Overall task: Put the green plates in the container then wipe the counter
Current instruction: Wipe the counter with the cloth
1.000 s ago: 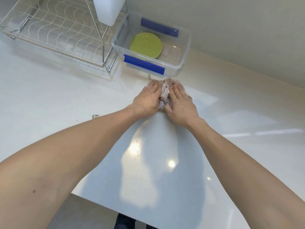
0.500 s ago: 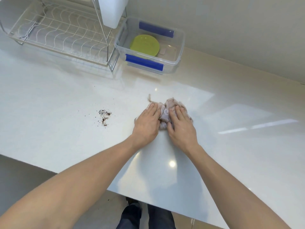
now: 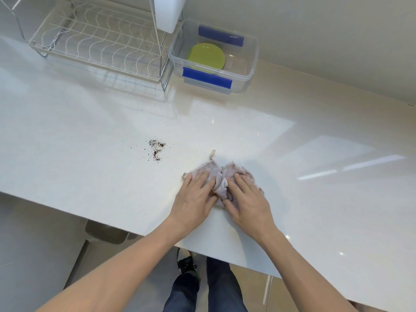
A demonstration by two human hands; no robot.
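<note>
A green plate (image 3: 207, 55) lies inside the clear container (image 3: 252, 70) with blue clips at the back of the white counter (image 3: 90, 154). A crumpled pale cloth (image 3: 219, 176) lies on the counter near its front edge. My left hand (image 3: 194, 201) presses flat on the cloth's left part and my right hand (image 3: 247, 203) presses on its right part, fingers pointing away from me. A small patch of dark crumbs (image 3: 156, 148) sits on the counter to the left of the cloth, apart from it.
A wire dish rack (image 3: 94, 41) stands at the back left beside the container, with a white object (image 3: 168, 12) hanging over its right end. The wall runs behind. The counter's front edge lies just under my wrists, with my legs and the floor below.
Both hands have dragged the cloth back across the counter, from right beside the container toward the front edge. The crumbs have stayed where they were.
</note>
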